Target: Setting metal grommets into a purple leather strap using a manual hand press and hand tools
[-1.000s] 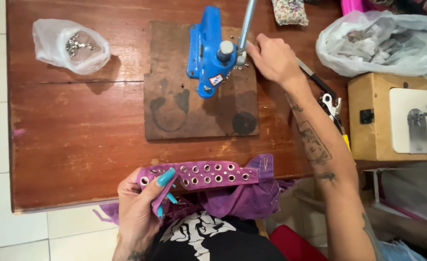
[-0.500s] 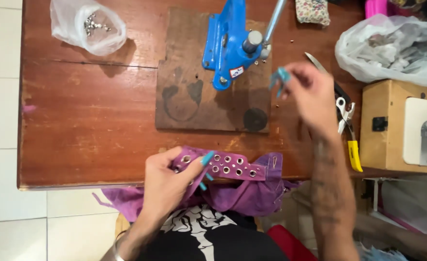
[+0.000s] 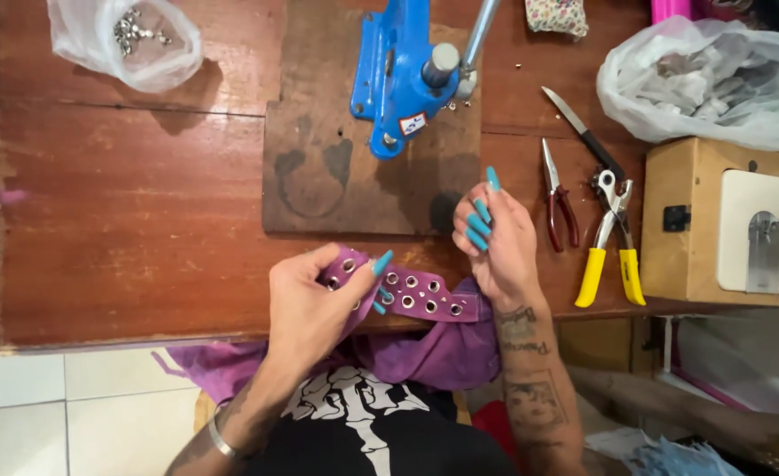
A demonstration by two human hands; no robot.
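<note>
At the near edge of the bench (image 3: 125, 264), the person's left hand (image 3: 310, 313) is closed around one end of a purple fabric strip (image 3: 407, 295) set with two rows of metal eyelets, thumb on top and fingers curled beneath; the strip lies along the edge, its loose cloth hanging down toward the lap. The right hand (image 3: 500, 247) hovers just beyond the strip's other end, fingers gathered and pinched together; whether they hold a small part cannot be told, as the fingertips hide it. Toward the far edge, on a dark wooden board (image 3: 319, 167), stands a blue hand press (image 3: 403, 75) with its lever raised. At the far left corner lies a clear bag of metal eyelets (image 3: 129, 40); at the right edge lie red-handled snips (image 3: 559, 198), yellow-handled pliers (image 3: 610, 247) and a white plastic bag (image 3: 715, 84), beside a sewing machine (image 3: 760, 234). The step in hand appears to be repositioning the strip between eyelet settings. The next move would likely call for carrying the strip's unset portion to the press die and aligning a hole squarely beneath the punch, keeping fingers clear of the lever's stroke.
</note>
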